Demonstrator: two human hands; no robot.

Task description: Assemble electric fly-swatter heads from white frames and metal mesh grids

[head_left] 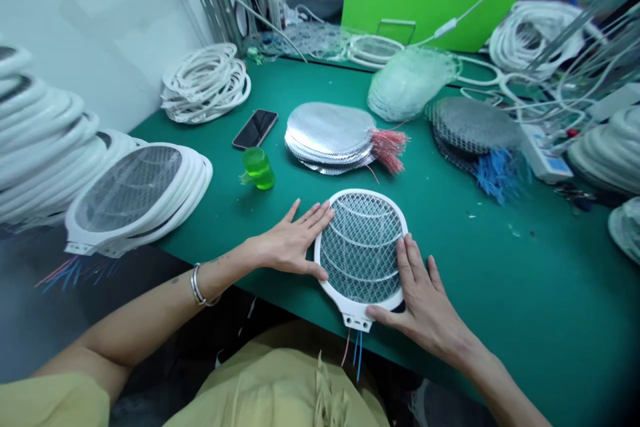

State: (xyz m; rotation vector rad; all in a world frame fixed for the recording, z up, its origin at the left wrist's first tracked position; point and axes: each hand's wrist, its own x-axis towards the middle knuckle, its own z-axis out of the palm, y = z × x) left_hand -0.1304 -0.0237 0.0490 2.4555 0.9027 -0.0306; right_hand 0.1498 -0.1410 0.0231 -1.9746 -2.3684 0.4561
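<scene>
In front of me a white mosquito swatter head (361,247) lies flat near the table's front edge, its metal mesh inside an oval frame. One red and two blue wires hang from its neck over the edge. My left hand (296,243) rests on the frame's left rim, fingers stretched out. On the right rim lies my right hand (425,293), fingers extended and the thumb near the neck. Neither hand is wrapped round the frame. Beyond it sits a stack of silver mesh sheets (327,130) with red wires.
Stacked swatter heads (135,193) overhang the table's left edge. A phone (255,129) and a green bottle (259,168) stand behind my left hand. Dark mesh sheets (473,121) with blue wires, a power strip (545,153) and white frame rings (205,83) lie farther back.
</scene>
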